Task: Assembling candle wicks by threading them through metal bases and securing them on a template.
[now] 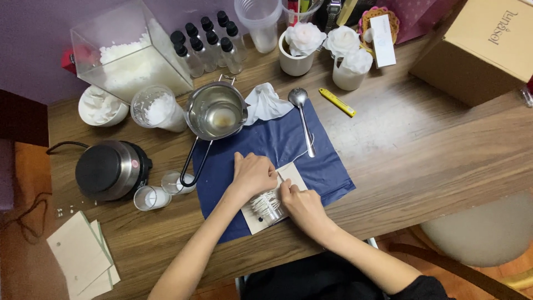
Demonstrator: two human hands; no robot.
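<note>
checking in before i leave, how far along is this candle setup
Looks done: the steel melting pot sits on the blue sheet, nearly empty. In hand: the left hand steadies a small glass container on a square card, while the right hand works a thin white wick at its top. Left: white wax flakes fill the clear box; two small glasses lie unfilled.

A small spool of white wick (265, 204) sits low in the frame, just left of centre, lying on its side on a pale square card (261, 221) that rests over a dark blue sheet (327, 172). The white windings show between the two hands; the left hand (252, 175) covers the spool's upper side and the right hand (300, 204) presses against its right end. A thin white strand (302, 154) trails up and right from it across the sheet.
</note>
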